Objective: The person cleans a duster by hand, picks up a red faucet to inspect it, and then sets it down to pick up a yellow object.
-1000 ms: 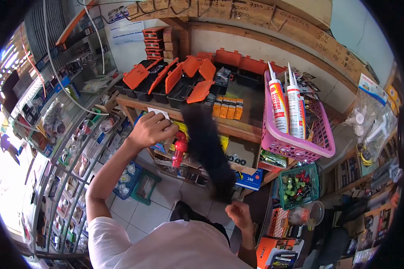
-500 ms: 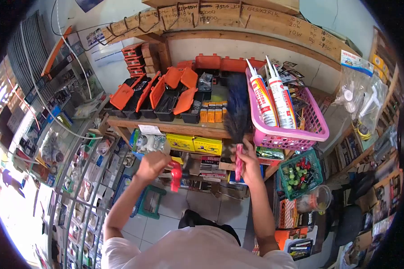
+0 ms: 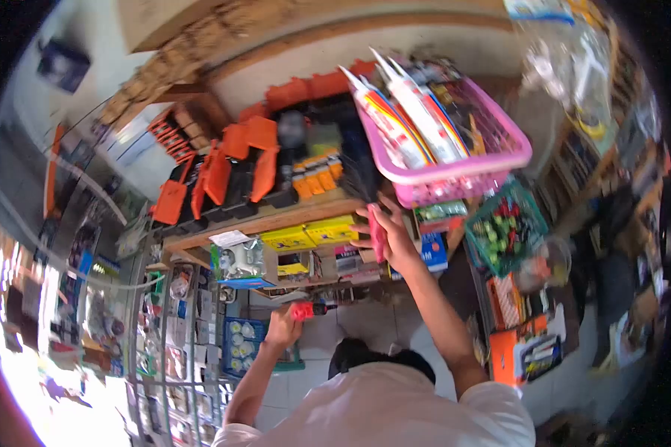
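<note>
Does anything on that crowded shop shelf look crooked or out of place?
The pink plastic basket juts past the wooden shelf's front edge, its white sealant tubes leaning. Several orange-lidded black toolboxes stand open. Nothing looks spilled, though the picture is blurred.

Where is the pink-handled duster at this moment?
In the head view, right of centre: the duster is held in the right hand, bristles on the wooden shelf beside the pink basket.

Two white sealant cartridge tubes [image 3: 406, 112] stand in one pink plastic basket [image 3: 455, 175] at one o'clock. Two yellow cardboard boxes [image 3: 309, 235] sit under the shelf, one green mesh basket [image 3: 511, 235] at three o'clock.
</note>
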Tool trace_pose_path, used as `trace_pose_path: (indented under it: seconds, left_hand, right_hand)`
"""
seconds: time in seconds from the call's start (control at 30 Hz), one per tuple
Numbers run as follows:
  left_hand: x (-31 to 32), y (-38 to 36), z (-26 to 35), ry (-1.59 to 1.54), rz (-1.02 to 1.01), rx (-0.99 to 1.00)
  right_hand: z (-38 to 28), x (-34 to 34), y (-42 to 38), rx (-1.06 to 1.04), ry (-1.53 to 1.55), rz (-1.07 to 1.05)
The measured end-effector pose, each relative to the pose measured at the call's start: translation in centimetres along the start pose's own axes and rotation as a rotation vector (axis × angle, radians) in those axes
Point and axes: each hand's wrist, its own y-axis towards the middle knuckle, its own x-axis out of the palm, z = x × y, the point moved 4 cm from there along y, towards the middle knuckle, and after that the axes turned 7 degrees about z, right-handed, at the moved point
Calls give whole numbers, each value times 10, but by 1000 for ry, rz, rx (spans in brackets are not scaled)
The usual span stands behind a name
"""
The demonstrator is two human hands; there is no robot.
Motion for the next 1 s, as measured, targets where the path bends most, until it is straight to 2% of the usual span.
trace_pose_path:
  seconds: [0.03,0.1,0.13,0.17,0.23,0.3,0.37,0.4,0.43,0.5,0.57,0.63,0.67,0.77,0.93,1.0]
  left_hand:
    - [6,0,5,-22,-59,16]
    - [21,5,10,-151,-154,-184]
    - [33,1,5,-224,-170,-234]
    - [42,1,8,-237,-236,-218]
    - [57,6,7,-261,-295,-303]
    - [76,6,-2,-338,-403,-344]
    - [91,13,-1,-329,-477,-216]
    - [94,16,6,-364,-549,-339]
    - [103,20,3,-360,-578,-336]
    - [120,24,-6,-482,-651,-392]
    - [121,49,10,-421,-678,-420]
    - [130,64,4,-613,-669,-547]
    - [134,73,1,-599,-646,-631]
    - [147,106,-14,-564,-603,-686]
    - [178,175,-26,-745,-470,-515]
    - [201,192,-45,-507,-577,-610]
  right_hand:
    - [2,-6,-1,16,23,-15]
    - [5,-18,-3,29,79,-79]
    - [11,-26,-5,6,44,-51]
    - [19,-37,-10,-14,37,84]
    - [39,-65,-19,7,-8,157]
    - [65,-94,-31,-46,-292,231]
    - [92,-108,-54,149,-430,257]
    - [100,-110,-69,204,-435,171]
    - [108,-118,-76,208,-414,191]
    - [133,-125,-87,343,-425,78]
    - [119,-117,-99,304,-370,74]
    - [115,-117,-95,219,-193,66]
    - [112,-119,-92,158,-178,88]
    - [102,-127,-83,100,-199,125]
    - [100,-148,-93,112,-260,220]
    - [115,-165,-100,161,-247,236]
